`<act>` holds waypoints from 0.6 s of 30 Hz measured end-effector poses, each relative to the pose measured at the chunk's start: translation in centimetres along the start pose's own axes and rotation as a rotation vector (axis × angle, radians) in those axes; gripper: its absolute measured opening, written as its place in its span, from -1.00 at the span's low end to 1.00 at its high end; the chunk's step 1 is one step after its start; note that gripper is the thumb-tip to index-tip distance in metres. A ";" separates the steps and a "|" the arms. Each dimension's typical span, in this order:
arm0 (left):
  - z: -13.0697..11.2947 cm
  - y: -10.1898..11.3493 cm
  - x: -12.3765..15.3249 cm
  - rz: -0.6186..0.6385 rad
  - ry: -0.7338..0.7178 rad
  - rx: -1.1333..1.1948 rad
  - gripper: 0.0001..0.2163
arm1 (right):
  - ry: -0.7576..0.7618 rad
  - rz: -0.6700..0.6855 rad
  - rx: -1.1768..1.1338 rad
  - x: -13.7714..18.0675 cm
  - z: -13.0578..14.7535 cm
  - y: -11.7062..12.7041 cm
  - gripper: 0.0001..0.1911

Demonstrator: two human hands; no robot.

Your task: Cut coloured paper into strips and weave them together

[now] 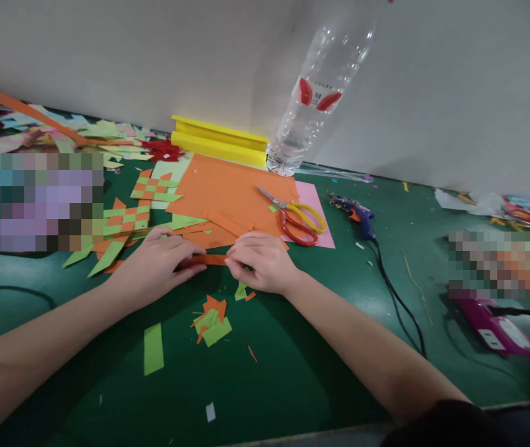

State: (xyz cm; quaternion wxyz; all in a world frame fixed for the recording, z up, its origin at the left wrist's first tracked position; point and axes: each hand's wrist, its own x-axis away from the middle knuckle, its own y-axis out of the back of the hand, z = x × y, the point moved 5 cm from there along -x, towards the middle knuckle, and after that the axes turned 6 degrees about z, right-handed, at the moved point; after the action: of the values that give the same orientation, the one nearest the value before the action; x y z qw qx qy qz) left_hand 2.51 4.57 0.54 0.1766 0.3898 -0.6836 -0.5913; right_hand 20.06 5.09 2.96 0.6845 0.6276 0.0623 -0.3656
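Observation:
An orange paper strip [215, 259] stretches between my two hands just above the green table. My left hand [164, 264] pinches its left end, thumb and fingers closing around it. My right hand [262, 261] grips the other end with curled fingers. Behind the hands lies a stack of orange paper sheets [227, 192], with scissors [297, 214] resting on its right part, one handle yellow and one red. To the left are woven orange-and-green paper pieces [127, 220]. Orange and green paper scraps [211, 323] lie in front of the hands.
A large clear bottle [320, 93] stands by the wall beside a yellow folded piece [218, 141]. At right lie a blue glue gun [355, 214] with a black cord and a purple power strip [493, 323]. Paper strips [106, 133] heap at back left.

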 end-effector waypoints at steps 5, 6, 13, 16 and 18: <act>-0.2 0.3 0.0 -0.023 -0.022 -0.038 -0.70 | -0.026 -0.045 -0.030 -0.2 -0.2 0.3 -0.81; -0.4 0.4 0.0 -0.037 -0.033 -0.051 -0.70 | -0.038 -0.045 -0.032 -0.2 -0.3 0.4 -0.84; -1.2 1.2 0.1 -0.113 -0.088 -0.116 -0.79 | -0.013 0.039 -0.063 -0.2 -0.5 -0.3 -0.82; -1.1 1.3 0.1 -0.118 -0.076 -0.105 -0.83 | -0.025 -0.013 -0.130 -0.1 -0.7 -0.2 -0.84; -1.0 1.4 0.1 -0.123 -0.058 -0.103 -0.83 | -0.051 -0.042 -0.177 0.0 -0.9 -0.2 -0.87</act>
State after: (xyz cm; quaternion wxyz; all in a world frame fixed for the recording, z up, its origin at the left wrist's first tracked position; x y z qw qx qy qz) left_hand 2.70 3.83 2.11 0.1398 0.4041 -0.6320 -0.6463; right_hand 20.27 5.90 2.68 0.7307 0.5537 0.0901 -0.3890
